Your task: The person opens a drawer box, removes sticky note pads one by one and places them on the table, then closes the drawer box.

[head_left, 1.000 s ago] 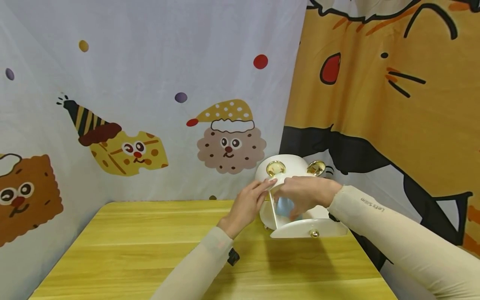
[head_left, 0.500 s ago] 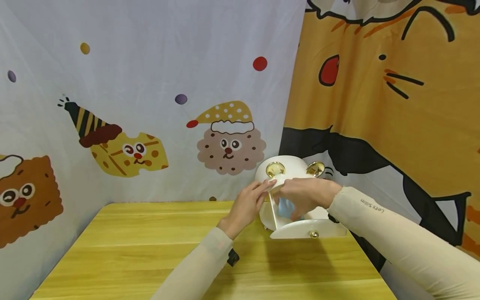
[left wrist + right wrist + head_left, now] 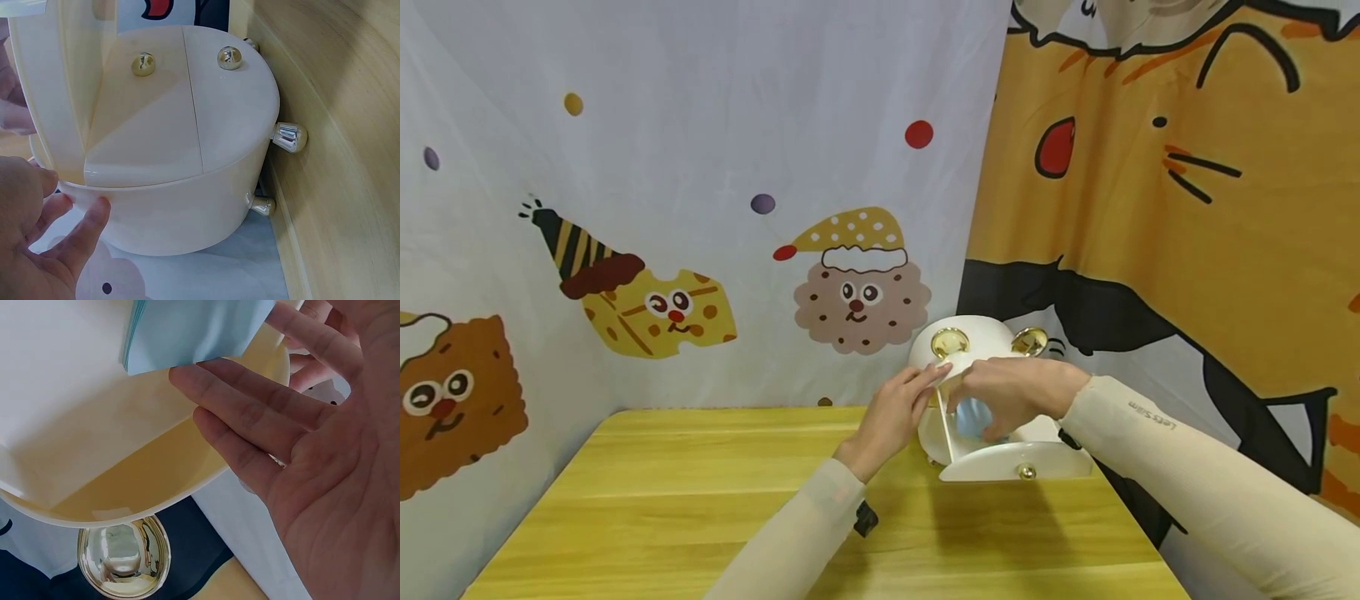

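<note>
A round white storage box point(image 3: 973, 329) with gold ear-like knobs stands at the table's right rear, its front drawer lowered forward. Inside the upper compartment is a light blue stack of thin sheets point(image 3: 194, 334); its exact kind cannot be told. My right hand point(image 3: 1015, 387) reaches in and pinches this stack between thumb and fingers, its fingertips at the lower edge in the right wrist view. My left hand point(image 3: 891, 417) rests against the box's left rim; in the left wrist view its fingertips point(image 3: 97, 209) touch the outer wall, fairly straight.
The yellow wood-grain table point(image 3: 700, 500) stretches left and in front of the box. A printed curtain point(image 3: 700, 167) hangs close behind, and an orange one point(image 3: 1112, 208) at the right. Small gold feet point(image 3: 290, 137) project from the box's underside.
The head view has tilted slightly upward, so everything sits a little lower. My right hand has shifted very slightly over the blue stack; the left hand stays at the rim.
</note>
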The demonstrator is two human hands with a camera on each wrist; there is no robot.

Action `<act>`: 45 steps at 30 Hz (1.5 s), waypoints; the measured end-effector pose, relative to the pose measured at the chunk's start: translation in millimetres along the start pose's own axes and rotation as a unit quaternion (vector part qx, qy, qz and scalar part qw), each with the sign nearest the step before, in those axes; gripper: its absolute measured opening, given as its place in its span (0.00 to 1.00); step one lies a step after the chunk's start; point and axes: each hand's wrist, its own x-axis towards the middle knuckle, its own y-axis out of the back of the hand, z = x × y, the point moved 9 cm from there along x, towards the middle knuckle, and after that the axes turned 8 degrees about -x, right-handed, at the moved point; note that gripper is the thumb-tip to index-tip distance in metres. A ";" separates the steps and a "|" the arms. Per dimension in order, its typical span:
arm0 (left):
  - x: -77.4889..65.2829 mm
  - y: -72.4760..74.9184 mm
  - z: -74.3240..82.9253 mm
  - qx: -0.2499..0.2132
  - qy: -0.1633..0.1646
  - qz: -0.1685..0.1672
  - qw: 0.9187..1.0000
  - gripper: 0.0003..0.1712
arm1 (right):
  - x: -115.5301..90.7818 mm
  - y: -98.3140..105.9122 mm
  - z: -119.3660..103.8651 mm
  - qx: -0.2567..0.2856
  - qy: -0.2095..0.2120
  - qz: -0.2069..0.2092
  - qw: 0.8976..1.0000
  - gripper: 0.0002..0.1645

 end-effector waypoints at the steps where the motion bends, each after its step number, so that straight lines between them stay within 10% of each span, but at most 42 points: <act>1: -0.3 -0.4 -0.1 -0.001 0.001 -0.001 1.000 0.27 | -0.6 0.4 -0.2 -0.001 0.001 0.003 1.000 0.32; 32: -3.6 -6.2 -2.5 -0.005 0.013 -0.015 1.000 0.28 | -29.1 7.3 1.5 0.034 -0.013 0.100 0.994 0.31; 45: -1.1 -0.3 1.0 -0.003 -0.010 0.009 1.000 0.27 | -48.0 30.5 -4.2 0.045 0.025 0.245 0.968 0.33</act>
